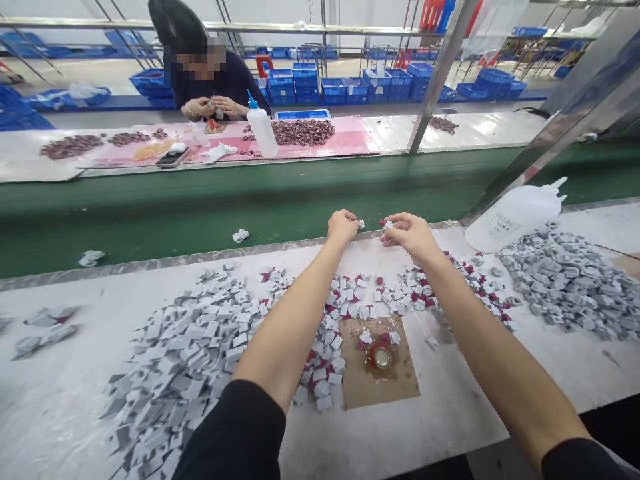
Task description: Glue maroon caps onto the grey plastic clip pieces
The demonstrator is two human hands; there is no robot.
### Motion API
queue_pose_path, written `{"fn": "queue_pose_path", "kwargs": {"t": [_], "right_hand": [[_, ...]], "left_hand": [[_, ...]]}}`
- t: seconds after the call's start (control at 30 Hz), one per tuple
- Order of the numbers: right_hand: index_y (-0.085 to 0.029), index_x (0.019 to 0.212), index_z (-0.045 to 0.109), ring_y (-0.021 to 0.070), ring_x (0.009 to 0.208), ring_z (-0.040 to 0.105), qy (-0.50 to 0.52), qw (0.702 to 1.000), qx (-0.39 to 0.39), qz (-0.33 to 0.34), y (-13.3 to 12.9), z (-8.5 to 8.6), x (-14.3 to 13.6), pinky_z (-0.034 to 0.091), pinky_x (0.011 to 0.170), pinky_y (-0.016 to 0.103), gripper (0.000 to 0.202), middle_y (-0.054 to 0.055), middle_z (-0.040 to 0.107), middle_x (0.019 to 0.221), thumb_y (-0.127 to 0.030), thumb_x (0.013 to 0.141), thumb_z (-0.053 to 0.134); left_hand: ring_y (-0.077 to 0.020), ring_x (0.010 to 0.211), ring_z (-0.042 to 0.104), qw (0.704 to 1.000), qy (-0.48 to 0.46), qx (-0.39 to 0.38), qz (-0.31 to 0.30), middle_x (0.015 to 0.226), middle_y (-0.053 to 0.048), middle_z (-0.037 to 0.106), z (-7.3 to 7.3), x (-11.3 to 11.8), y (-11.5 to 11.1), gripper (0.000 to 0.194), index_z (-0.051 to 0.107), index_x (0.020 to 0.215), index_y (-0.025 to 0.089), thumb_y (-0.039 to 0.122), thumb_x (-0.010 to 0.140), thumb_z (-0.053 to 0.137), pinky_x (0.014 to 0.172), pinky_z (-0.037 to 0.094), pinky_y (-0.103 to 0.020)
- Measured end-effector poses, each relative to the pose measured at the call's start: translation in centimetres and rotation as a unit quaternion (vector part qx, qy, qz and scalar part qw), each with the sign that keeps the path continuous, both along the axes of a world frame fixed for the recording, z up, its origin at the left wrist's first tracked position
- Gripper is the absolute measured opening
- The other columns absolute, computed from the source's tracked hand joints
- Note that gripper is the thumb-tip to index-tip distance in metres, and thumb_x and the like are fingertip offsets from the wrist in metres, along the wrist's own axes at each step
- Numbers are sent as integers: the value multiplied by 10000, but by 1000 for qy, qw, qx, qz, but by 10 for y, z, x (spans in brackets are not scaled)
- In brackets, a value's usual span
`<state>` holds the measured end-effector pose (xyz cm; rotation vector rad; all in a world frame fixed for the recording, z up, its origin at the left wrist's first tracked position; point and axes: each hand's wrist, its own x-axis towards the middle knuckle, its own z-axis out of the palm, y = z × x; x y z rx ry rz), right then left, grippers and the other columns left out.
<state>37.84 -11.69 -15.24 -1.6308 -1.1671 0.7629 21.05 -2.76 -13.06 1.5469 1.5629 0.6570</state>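
Both arms reach out over the far edge of the worktable. My left hand pinches a small grey-and-red part at its fingertips. A short gap to the right, my right hand holds another small grey-and-red part between thumb and fingers. Below the hands spread loose grey and dark red parts. A brown cardboard square lies between my forearms, bearing a small round cap with red liquid around it and a few parts beside it.
A heap of grey blocks covers the left; another grey heap lies right, by a white squeeze bottle. A green conveyor belt carries several small parts. Across it, a co-worker handles small pieces. A metal post rises right.
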Motion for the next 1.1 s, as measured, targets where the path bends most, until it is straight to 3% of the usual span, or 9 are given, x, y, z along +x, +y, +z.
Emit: {"fn": "queue_pose_path", "kwargs": {"t": [0.17,0.37,0.5,0.6,0.7,0.8,0.9,1.0,1.1], "right_hand": [[-220,1164,841,219,762,834,65,994,87,11,-44,12,-5,793,832,476,439,38,776,1000,-458,825,987],[-255,1191,879,227,888,841,70,988,140,17,-97,33,-31,769,913,457,349,72,854,1172,-366,865,931],[-283,1281,882,255,1007,875,109,984,134,47,-140,33,-49,771,936,426,379,93,879,1283,-348,914,952],[-308,1212,918,239,876,878,141,982,96,76,-175,28,-53,782,831,375,252,76,900,1142,-424,990,945],[-326,1116,955,266,942,889,117,983,67,128,-208,22,-57,788,830,348,176,80,900,1086,-471,1019,933],[-338,1135,960,278,1017,884,62,989,27,133,-237,17,-60,780,838,323,199,84,895,1129,-505,1048,895],[-351,1092,954,251,989,883,-21,996,6,87,-261,10,-56,760,846,281,189,51,910,1132,-514,1058,867],[-368,1074,947,245,987,901,-68,994,18,79,-277,0,-44,756,842,259,158,20,924,1139,-501,1050,865],[-363,1102,943,256,1014,911,-80,992,15,96,-284,-9,-36,766,854,271,148,24,925,1151,-475,1063,856]], "left_hand": [[-313,1345,756,999,-30,23,-33,1525,-138,749,23,-6,-23,356,770,1426,202,400,1134,815,1150,665,-553],[-237,994,787,968,-163,23,-191,1005,-84,845,48,-27,-92,178,832,986,166,267,1118,767,990,642,-406],[-215,991,801,953,-225,19,-200,1066,-93,871,46,-54,-145,104,824,1030,190,176,1087,738,944,645,-370],[-220,1030,830,948,-255,7,-193,1110,-89,883,37,-76,-190,81,824,1102,212,189,1082,748,968,670,-373],[-236,1014,831,950,-258,0,-175,1090,-71,875,29,-95,-237,84,839,1134,238,263,1096,768,944,682,-384],[-243,1039,808,973,-172,34,-151,1173,-60,863,24,-119,-271,150,838,1244,268,287,1127,745,949,677,-393],[-291,1211,758,986,31,147,-72,1294,-105,821,21,-157,-285,276,811,1367,236,204,1174,617,1055,655,-447],[-386,1241,680,931,271,244,16,1222,-182,772,16,-200,-284,324,818,1357,126,132,1138,579,1014,637,-514],[-429,1154,645,867,417,272,20,1194,-233,742,10,-230,-279,325,837,1306,59,122,1106,589,967,614,-562]]}}
